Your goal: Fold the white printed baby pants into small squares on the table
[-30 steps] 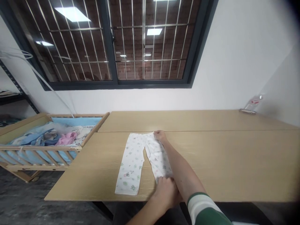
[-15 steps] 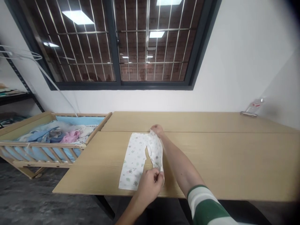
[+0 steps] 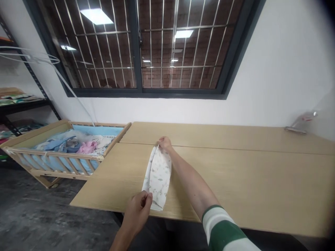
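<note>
A pair of small white baby pants (image 3: 160, 174) with a scattered print lies on the wooden table, one leg folded over the other into a narrow strip. My right hand (image 3: 164, 143) pinches the far end, at the waist. At the near end, my left hand (image 3: 138, 211) has thumb and fingers closed on the lower left edge of the leg. Part of the underlying leg shows as a thin strip along the left side.
The wooden table (image 3: 235, 181) has a seam along its length. At its left stands a wooden crib (image 3: 65, 162) holding bedding and clothes. A clear object (image 3: 300, 122) lies at the back right. Behind the table is a barred window (image 3: 141, 52); shelves (image 3: 23, 106) stand at far left.
The right leg of the pants has been brought over onto the left one, both hands moving left with it. The view has turned slightly to the left.
</note>
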Available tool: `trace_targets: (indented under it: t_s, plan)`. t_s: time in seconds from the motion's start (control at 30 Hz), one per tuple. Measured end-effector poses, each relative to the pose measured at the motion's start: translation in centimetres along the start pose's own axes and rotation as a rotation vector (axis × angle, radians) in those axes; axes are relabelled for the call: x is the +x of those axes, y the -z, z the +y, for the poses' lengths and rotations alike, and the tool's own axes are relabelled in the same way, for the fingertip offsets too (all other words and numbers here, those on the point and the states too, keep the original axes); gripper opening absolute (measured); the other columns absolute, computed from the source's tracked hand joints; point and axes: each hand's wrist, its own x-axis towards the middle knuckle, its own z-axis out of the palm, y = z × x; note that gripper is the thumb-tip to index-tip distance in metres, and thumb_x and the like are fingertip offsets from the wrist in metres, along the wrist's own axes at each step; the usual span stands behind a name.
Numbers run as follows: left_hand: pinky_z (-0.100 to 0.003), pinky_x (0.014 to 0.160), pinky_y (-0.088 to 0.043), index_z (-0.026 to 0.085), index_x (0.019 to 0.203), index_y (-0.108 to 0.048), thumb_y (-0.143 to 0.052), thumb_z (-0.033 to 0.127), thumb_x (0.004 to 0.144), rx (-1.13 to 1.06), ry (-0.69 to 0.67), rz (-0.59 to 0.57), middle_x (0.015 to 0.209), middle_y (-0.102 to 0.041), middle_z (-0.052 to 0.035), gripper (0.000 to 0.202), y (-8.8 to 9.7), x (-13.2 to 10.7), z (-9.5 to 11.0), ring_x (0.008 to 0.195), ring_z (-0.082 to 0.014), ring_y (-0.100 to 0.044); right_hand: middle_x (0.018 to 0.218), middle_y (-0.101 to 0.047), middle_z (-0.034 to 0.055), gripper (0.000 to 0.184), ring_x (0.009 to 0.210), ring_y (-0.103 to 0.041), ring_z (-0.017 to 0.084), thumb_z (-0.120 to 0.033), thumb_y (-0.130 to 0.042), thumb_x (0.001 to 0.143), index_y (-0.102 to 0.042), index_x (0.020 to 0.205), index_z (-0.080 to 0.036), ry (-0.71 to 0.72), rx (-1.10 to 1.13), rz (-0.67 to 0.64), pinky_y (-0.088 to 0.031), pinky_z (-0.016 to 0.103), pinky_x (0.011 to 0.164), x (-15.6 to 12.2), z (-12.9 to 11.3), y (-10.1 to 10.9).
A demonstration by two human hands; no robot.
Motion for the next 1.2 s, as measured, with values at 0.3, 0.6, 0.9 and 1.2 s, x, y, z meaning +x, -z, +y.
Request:
trace_targets:
  t_s: [0.3, 0.6, 0.9, 1.2]
  plan:
    - [-0.029, 0.061, -0.027, 0.023, 0.064, -0.044, -0.039, 0.05, 0.097, 0.119, 0.038, 0.022, 0.058, -0.049, 0.003, 0.044, 0.5, -0.4, -2.3, 0.059, -0.0146, -0.049, 0.072, -0.068, -0.0014, 0.021, 0.063, -0.061, 0.013, -0.014, -0.07, 0.074, -0.066, 0.094, -0.019, 0.063, -0.122, -0.001, -0.044, 0.022, 0.06, 0.0, 0.3, -3.4]
    - [-0.031, 0.063, -0.025, 0.023, 0.063, -0.042, -0.037, 0.04, 0.099, 0.418, 0.121, 0.015, 0.061, -0.058, -0.0009, 0.041, 0.4, -1.0, -3.5, 0.063, -0.0182, -0.056, 0.066, -0.065, -0.0023, 0.018, 0.059, -0.057, 0.014, -0.02, -0.073, 0.077, -0.063, 0.092, -0.018, 0.101, -0.14, -0.032, -0.038, 0.022, 0.055, -1.5, 1.1, -4.1]
    - [-0.03, 0.063, -0.03, 0.022, 0.08, -0.064, -0.044, 0.033, 0.101, 0.811, 0.21, -0.065, 0.084, -0.075, -0.007, 0.032, 1.2, -1.0, -2.4, 0.084, -0.0261, -0.071, 0.087, -0.072, 0.0034, 0.009, 0.074, -0.064, 0.015, -0.02, -0.059, 0.091, -0.063, 0.099, -0.018, 0.218, -0.159, -0.108, -0.043, 0.022, 0.064, -2.7, -0.4, -2.3]
    - [-0.037, 0.086, -0.05, 0.021, 0.101, -0.065, -0.044, 0.043, 0.101, 0.676, -0.287, 0.257, 0.101, -0.073, -0.0086, 0.03, 0.0, -2.0, -3.1, 0.098, -0.0253, -0.068, 0.133, -0.067, 0.0136, 0.045, 0.123, -0.063, 0.026, -0.039, -0.058, 0.098, -0.055, 0.138, -0.018, 0.723, -0.254, -0.507, -0.048, 0.038, 0.104, -11.1, -2.9, 2.1]
